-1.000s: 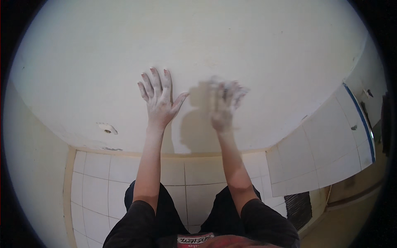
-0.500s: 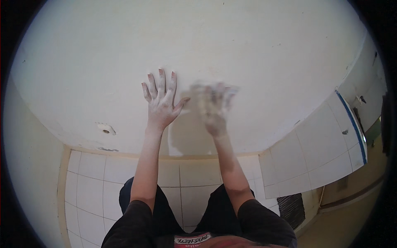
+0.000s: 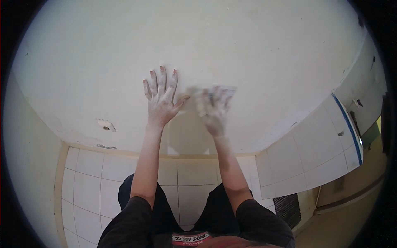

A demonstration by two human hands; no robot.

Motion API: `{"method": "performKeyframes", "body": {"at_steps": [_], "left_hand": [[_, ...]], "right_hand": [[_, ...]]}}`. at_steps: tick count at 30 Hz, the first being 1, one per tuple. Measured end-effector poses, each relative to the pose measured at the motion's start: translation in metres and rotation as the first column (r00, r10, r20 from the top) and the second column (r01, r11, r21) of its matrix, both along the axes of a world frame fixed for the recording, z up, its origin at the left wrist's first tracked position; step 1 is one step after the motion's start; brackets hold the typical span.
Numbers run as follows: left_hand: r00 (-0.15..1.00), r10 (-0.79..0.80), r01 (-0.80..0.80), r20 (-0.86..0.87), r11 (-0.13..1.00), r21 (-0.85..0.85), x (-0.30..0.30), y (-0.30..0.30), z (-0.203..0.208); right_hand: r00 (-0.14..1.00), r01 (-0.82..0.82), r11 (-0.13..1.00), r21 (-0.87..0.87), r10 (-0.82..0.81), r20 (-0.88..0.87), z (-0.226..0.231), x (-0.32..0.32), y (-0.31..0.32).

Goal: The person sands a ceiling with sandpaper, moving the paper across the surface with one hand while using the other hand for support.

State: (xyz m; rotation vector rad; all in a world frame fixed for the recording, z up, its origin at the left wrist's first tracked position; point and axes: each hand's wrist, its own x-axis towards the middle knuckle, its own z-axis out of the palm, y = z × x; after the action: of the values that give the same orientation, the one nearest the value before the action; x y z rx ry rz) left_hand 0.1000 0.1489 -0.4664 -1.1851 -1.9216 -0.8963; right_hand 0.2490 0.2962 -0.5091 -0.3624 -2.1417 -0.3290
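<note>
My left hand (image 3: 161,103) lies flat against the pale wall (image 3: 111,62), fingers spread and thumb pointing right; nothing is in it. White dust coats it to the wrist. To its right, my right hand (image 3: 215,113) is smeared by motion and just as dusty. Under its fingers is a flat, pale grey sheet (image 3: 230,89), apparently sandpaper, pressed against the wall. The sheet's edges stick out on both sides of the fingers, and its face is hidden.
A capped pipe stub (image 3: 106,126) juts from the lower left of the wall. White tiles (image 3: 89,184) cover the floor beneath my legs. On the right stands a low tiled partition (image 3: 308,151) with a blue edge strip (image 3: 348,122), and a dark ridged patch (image 3: 287,210) lies below it.
The right hand and its sheet are blurred in both frames and have shifted only slightly on the wall. My left hand stays planted. The whole view has moved a little.
</note>
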Motion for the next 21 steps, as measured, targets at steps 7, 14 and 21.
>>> {"method": "performKeyframes", "body": {"at_steps": [7, 14, 21], "left_hand": [[0.999, -0.008, 0.006, 0.033, 0.998, 0.058, 0.001, -0.004, 0.001], [1.000, -0.013, 0.012, 0.017, 0.999, 0.031, -0.003, -0.005, -0.001], [1.000, 0.020, -0.020, -0.006, 1.000, 0.001, 0.003, -0.007, 0.006]], "right_hand": [[0.943, 0.215, 0.956, -0.200, -0.257, -0.211, 0.010, 0.043, 0.055], [0.976, -0.043, 0.994, -0.104, 0.019, -0.218, 0.001, 0.003, 0.007], [0.966, 0.210, 0.977, -0.019, -0.211, -0.149, -0.045, 0.027, 0.057]]}}
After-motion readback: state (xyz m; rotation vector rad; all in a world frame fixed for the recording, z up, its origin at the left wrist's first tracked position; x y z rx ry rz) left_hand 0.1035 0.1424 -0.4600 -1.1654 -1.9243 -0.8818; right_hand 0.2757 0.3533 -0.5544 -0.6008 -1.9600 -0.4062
